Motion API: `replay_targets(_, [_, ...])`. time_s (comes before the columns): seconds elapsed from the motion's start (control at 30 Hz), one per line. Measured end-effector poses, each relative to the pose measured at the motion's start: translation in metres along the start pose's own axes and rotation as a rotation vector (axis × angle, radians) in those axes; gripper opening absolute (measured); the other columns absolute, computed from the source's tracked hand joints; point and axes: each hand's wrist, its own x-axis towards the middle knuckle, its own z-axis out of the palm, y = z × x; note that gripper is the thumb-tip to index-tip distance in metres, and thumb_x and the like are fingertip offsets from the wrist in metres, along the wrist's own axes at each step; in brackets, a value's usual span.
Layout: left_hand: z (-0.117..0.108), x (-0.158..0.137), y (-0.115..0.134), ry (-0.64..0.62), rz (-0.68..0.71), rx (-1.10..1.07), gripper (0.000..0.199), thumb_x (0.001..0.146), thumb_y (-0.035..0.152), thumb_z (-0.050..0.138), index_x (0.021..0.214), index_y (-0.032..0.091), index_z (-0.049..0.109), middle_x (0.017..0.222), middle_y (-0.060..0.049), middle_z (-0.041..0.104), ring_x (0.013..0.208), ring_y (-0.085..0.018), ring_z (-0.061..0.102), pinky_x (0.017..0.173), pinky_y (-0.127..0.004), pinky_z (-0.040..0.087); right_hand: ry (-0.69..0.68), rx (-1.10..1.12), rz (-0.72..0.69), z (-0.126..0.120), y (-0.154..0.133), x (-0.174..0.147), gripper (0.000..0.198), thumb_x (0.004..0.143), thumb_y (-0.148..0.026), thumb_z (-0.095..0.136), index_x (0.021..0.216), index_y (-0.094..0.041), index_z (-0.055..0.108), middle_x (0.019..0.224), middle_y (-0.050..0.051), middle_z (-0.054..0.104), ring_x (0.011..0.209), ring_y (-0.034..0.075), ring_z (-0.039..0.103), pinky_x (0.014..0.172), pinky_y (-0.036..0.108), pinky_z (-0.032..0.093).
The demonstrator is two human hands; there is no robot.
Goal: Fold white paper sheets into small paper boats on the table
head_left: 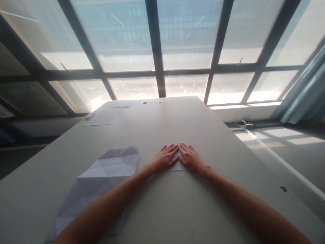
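Observation:
A small white sheet of paper (178, 166) lies flat on the white table, mostly covered by my two hands. My left hand (166, 158) rests palm down on its left part, fingers stretched out and pointing away from me. On the right part lies my right hand (190, 157), also flat, its fingertips nearly meeting those of the left. Both thumbs point inward over the paper. To the left, partly under my left forearm, is a large creased sheet of paper (104, 173) with many fold lines.
The white table (162, 125) stretches toward a wall of windows (188, 34). At its far left lie flat papers (100, 118). A small dark mark (283, 189) sits near the right edge. Beyond that edge are a coiled cable (241, 124) and a curtain (302, 91).

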Motion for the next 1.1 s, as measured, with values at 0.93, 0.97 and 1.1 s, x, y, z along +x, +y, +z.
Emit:
replay_targets(0.93, [-0.002,-0.002,0.001,-0.002,0.021,0.027,0.066,0.098,0.046,0.038,0.156,0.026,0.014,0.160,-0.002,0.021,0.148,-0.021,0.015,0.120,-0.041,0.012,-0.005,-0.014,0.051,0.002,-0.008,0.000,0.066,0.096,-0.040,0.036,0.153,-0.009,0.026,0.158,0.012,0.025,0.146,0.023,0.020,0.119,0.043,0.010])
replay_targets(0.97, [-0.002,-0.002,0.000,-0.006,0.019,0.029,0.066,0.098,0.046,0.038,0.156,0.026,0.014,0.160,-0.001,0.021,0.148,-0.021,0.015,0.120,-0.041,0.012,-0.003,-0.021,0.077,0.002,-0.006,0.001,0.066,0.096,-0.042,0.035,0.152,-0.009,0.027,0.158,0.012,0.025,0.147,0.024,0.019,0.119,0.043,0.010])
replay_targets(1.1, [-0.001,-0.002,-0.002,-0.009,0.022,0.041,0.065,0.097,0.048,0.038,0.155,0.026,0.020,0.160,-0.002,0.021,0.148,-0.023,0.016,0.120,-0.041,0.012,0.011,-0.052,0.159,0.003,0.002,0.004,0.062,0.098,-0.044,0.030,0.151,-0.011,0.030,0.159,0.012,0.024,0.147,0.025,0.018,0.118,0.046,0.010])
